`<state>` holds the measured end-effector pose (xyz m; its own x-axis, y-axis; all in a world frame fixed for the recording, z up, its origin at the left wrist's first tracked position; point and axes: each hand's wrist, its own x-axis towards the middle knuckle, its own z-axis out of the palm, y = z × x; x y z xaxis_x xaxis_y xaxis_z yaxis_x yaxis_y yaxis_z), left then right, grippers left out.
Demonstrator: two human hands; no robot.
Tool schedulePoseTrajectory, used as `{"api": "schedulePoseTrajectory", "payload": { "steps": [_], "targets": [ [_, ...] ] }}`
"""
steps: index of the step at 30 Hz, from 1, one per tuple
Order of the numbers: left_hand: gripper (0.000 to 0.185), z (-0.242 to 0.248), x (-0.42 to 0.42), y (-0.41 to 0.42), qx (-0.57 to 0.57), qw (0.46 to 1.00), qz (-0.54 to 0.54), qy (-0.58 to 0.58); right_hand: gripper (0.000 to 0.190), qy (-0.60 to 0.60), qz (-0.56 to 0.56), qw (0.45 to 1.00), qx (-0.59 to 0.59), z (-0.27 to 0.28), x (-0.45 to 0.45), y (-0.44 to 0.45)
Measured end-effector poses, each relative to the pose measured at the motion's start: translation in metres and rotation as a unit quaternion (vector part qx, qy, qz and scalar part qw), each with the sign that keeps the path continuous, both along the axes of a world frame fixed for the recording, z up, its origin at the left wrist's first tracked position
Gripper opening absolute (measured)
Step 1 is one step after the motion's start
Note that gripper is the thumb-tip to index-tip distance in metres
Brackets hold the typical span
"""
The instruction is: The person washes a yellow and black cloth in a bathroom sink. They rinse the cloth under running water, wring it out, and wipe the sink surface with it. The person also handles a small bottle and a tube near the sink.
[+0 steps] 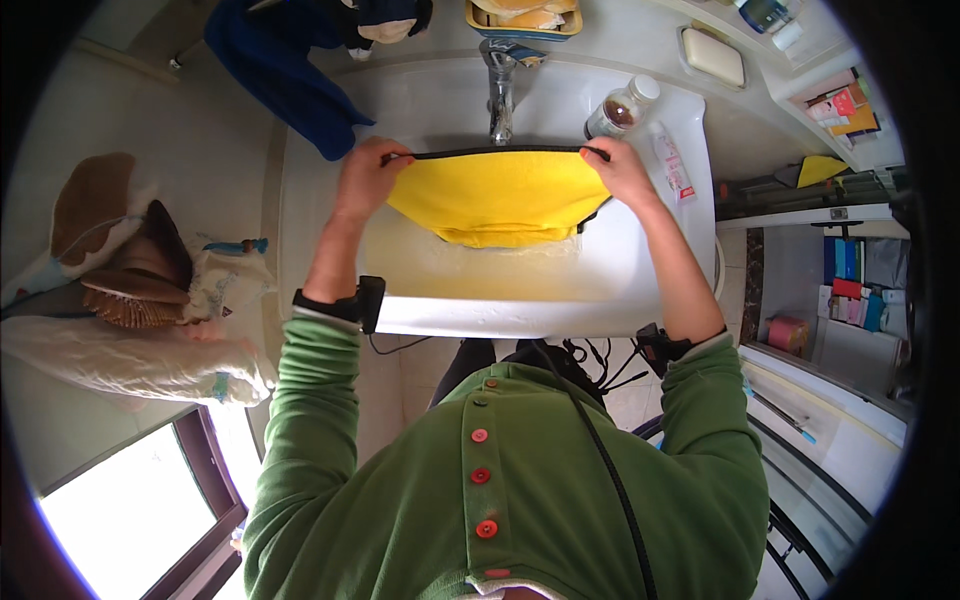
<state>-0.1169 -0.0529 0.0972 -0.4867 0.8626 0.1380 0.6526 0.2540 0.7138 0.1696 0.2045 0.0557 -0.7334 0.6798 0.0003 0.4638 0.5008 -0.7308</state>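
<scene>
A yellow cloth (495,191) with a black edge is stretched between my two hands above the white washbasin (525,321). My left hand (371,176) pinches its upper left corner, and my right hand (619,169) grips the upper right one. The cloth's lower part sags in folds into the water (480,274) standing in the basin. Just beyond the black edge is the chrome faucet (501,97), its spout pointing toward the cloth. Whether water runs from it cannot be seen.
A white-capped bottle (621,109) and a toothpaste tube (673,161) lie on the basin's right rim. A soap bar (712,58) sits in a dish at the back right. Blue cloth (300,82) hangs over the back left. A hairbrush (135,296) is at the left.
</scene>
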Motion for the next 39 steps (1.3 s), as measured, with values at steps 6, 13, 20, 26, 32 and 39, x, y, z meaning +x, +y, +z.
{"api": "schedulePoseTrajectory", "payload": {
  "steps": [6,13,20,26,32,39],
  "targets": [
    [0.023,-0.079,0.02,0.011,-0.174,0.981,0.007,0.084,0.022,-0.218,-0.066,0.968,0.104,-0.106,-0.01,-0.011],
    [0.032,-0.122,0.04,-0.016,-0.114,0.992,-0.02,0.041,0.118,-0.308,0.229,0.908,0.167,-0.097,-0.057,-0.108],
    [0.029,-0.106,0.073,-0.039,-0.211,0.974,-0.053,-0.066,0.037,-0.251,0.105,0.945,0.183,-0.151,-0.071,-0.095],
    [0.033,-0.115,0.095,-0.049,-0.227,0.963,-0.032,-0.141,0.035,0.014,0.09,0.996,-0.014,-0.046,-0.069,-0.072],
    [0.071,-0.091,0.128,-0.014,0.011,0.988,-0.011,-0.151,0.032,0.089,0.118,0.976,-0.16,0.044,-0.045,-0.073],
    [0.099,-0.06,0.142,0.042,0.164,0.95,-0.1,-0.247,0.035,0.152,0.159,0.902,-0.371,0.082,-0.025,-0.046]
  ]
}}
